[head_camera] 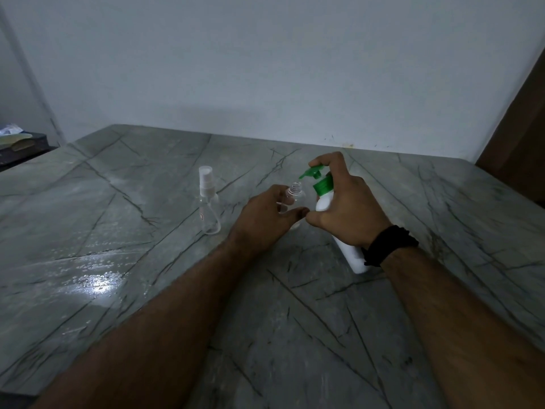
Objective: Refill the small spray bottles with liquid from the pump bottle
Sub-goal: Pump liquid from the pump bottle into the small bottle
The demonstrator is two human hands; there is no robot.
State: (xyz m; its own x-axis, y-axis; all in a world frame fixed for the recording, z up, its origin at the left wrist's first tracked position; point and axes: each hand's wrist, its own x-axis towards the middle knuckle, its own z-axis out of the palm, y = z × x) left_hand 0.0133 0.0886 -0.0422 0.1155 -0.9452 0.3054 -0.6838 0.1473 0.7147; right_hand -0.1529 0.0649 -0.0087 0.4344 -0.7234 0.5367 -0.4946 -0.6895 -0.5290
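My left hand (265,215) grips a small clear spray bottle (293,195) with its cap off and its threaded neck open at the top. My right hand (345,205) is wrapped around a white pump bottle (352,255) with a green pump head (312,173), tilted toward the left. My index finger rests on top of the pump, and the green nozzle points right over the small bottle's open neck. A second clear spray bottle (208,202) with a white sprayer cap stands upright on the table to the left, apart from both hands.
The grey marble-patterned table (147,261) has a bright wet-looking glare patch at the left front. A dark box with papers (20,143) sits beyond the table's far-left edge. A white wall runs behind; a brown panel (519,137) stands at the right.
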